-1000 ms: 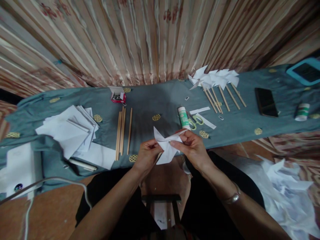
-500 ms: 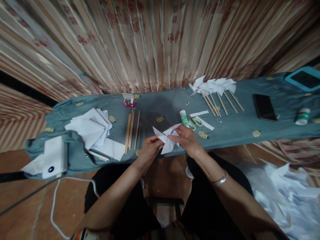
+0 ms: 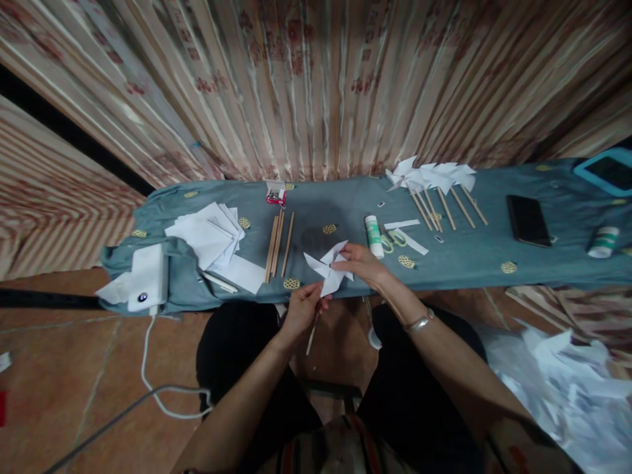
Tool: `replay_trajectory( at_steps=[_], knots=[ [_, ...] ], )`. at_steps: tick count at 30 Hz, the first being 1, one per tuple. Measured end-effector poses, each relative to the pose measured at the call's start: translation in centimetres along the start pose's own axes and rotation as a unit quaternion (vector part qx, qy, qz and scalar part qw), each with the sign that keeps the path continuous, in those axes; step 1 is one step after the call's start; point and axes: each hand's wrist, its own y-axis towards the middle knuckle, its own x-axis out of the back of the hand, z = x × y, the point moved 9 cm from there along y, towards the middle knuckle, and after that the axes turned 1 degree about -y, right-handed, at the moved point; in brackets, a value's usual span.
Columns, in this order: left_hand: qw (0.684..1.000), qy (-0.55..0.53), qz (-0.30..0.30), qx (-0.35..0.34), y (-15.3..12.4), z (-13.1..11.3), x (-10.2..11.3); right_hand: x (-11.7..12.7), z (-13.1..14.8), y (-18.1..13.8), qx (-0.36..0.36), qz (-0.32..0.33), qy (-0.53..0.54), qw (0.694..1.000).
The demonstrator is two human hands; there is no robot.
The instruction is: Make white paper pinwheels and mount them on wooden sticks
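A white paper pinwheel [image 3: 332, 282] is between my two hands, above the table's near edge. My left hand [image 3: 301, 309] is closed low on it, where a thin wooden stick [image 3: 311, 339] comes out below the fingers and slants down. With thumb and fingers, my right hand [image 3: 364, 264] pinches the pinwheel near its middle and right blade. My fingers hide where paper and stick meet. Beyond the right hand stand a green-and-white glue stick [image 3: 374, 236] and scissors with pale green handles [image 3: 394, 242]. Several loose wooden sticks [image 3: 275, 247] lie to the left.
Several pinwheels on sticks [image 3: 439, 178] lie at the back right. Paper sheets [image 3: 205, 234] and a white power bank [image 3: 148, 276] with a cable are on the left. A small red box [image 3: 275, 193], a dark phone [image 3: 528, 220] and paper strips [image 3: 412, 241] share the cloth-covered table [image 3: 459, 263].
The view has shifted, so the table things appear further right. My left hand has dropped lower relative to the pinwheel, and the stick below it now shows. My right hand keeps its pinch.
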Motion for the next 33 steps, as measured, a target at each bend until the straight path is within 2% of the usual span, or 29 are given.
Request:
replay_trajectory(
  at_steps=[3,8,15,20,26,33],
  knots=[
    [0.999,-0.024,-0.023,-0.014,-0.5,0.2,0.5,-0.7,0.4,0.5,-0.014,0.016,-0.124,0.992],
    [0.994,-0.1,-0.04,0.031,-1.4,2.0,0.7,-0.8,0.5,1.7,-0.053,0.037,-0.312,0.948],
    [0.974,-0.194,-0.051,0.103,-2.3,4.5,0.5,-1.7,0.0,4.0,-0.088,0.095,-0.493,0.86],
    [0.967,-0.201,-0.062,0.147,-2.2,5.2,0.4,-2.3,-0.3,4.7,-0.108,0.128,-0.544,0.822],
    [0.962,-0.21,-0.051,0.169,-2.0,5.6,0.4,-2.6,-0.5,4.6,-0.137,0.158,-0.55,0.809],
    [0.963,-0.221,-0.028,0.151,-1.6,6.0,0.3,-2.8,-0.3,4.5,-0.157,0.151,-0.568,0.794]
  ],
)
